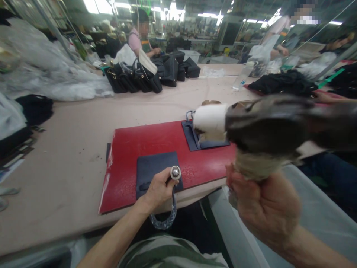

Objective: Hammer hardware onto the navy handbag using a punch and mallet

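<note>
My left hand (162, 188) is closed around a metal punch (175, 172) that stands upright, its round shiny end facing me. Beneath it lies a dark navy leather panel (156, 163) with a plastic-wrapped handle (167, 222) hanging over the table's front edge. The punch's lower tip is hidden by my fingers. Raised at the right, my right hand (267, 208) grips a mallet (262, 126) with a dark head and a white striking end, blurred by motion. Both panel and punch are over a red board (125, 149).
More navy leather pieces (192, 139) lie on the board's far right. Black handbags (145, 76) stand at the back of the table (75, 149). Plastic wrapping (64, 70) is heaped at the left, a clear bottle (242, 76) stands farther back, and two people work across the table.
</note>
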### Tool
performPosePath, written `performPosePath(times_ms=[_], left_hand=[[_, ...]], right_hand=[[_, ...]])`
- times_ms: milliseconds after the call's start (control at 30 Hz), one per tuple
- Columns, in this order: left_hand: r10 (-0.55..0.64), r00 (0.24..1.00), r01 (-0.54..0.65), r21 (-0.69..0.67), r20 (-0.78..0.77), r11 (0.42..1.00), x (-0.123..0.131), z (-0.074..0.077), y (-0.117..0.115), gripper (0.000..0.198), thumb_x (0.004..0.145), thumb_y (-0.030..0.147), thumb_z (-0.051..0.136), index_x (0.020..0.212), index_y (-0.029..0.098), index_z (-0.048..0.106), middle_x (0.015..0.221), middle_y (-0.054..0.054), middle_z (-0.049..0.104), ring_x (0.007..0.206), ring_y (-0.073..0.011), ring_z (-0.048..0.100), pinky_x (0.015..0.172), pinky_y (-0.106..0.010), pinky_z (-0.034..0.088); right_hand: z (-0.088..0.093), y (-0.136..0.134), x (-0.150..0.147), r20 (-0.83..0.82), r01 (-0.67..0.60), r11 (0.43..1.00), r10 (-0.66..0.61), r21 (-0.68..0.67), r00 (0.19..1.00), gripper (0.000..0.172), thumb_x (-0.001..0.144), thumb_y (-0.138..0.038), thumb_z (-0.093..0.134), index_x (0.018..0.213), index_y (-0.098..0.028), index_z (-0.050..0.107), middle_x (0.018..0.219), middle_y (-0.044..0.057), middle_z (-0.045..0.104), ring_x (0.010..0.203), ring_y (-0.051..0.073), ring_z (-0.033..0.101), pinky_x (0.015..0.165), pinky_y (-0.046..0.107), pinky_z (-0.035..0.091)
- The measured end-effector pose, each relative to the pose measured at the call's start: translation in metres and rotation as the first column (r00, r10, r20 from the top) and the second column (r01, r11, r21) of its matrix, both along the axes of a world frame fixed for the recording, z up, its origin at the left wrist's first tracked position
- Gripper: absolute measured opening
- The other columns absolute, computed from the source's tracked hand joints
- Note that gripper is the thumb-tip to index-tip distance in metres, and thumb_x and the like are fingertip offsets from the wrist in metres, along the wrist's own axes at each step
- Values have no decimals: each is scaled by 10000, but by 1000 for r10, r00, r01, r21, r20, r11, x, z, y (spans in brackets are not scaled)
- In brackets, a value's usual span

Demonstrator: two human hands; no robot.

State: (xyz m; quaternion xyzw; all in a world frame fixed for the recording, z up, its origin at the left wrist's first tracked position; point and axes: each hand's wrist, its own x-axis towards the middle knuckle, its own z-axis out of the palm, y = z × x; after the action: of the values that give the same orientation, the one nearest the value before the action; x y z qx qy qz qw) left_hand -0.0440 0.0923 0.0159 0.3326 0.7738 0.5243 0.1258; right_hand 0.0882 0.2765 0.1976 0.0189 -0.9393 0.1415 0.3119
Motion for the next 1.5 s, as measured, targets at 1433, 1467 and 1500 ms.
performPosePath(times_ms=[1433, 1467, 1500], left_hand=[[509, 807, -583, 274, 297, 765, -54, 32, -57, 306, 829, 438, 716, 919, 147, 690, 928, -69, 739, 874, -184, 706, 873, -332, 595], [577, 790, -610, 161, 208, 776, -63, 32, -76, 327, 818, 455, 714, 923, 146, 706, 919, -70, 742, 872, -190, 702, 908, -354, 588], [632, 766, -639, 36, 116, 768, -70, 31, -95, 355, 812, 477, 708, 942, 146, 719, 914, -72, 746, 868, -197, 701, 929, -377, 582]], right_hand=[[-190, -2, -40, 372, -254, 917, 362, -309, 855, 507, 835, -79, 703, 1322, -173, 596, 1480, 120, 525, 1392, 293, 431, 1209, 567, 261], [-190, -3, -40, 369, -259, 916, 366, -307, 855, 520, 826, -78, 709, 1324, -168, 593, 1479, 122, 525, 1391, 293, 432, 1210, 564, 259], [-190, -3, -40, 365, -264, 915, 368, -304, 855, 528, 818, -78, 715, 1325, -164, 591, 1477, 124, 525, 1388, 294, 433, 1211, 561, 258]])
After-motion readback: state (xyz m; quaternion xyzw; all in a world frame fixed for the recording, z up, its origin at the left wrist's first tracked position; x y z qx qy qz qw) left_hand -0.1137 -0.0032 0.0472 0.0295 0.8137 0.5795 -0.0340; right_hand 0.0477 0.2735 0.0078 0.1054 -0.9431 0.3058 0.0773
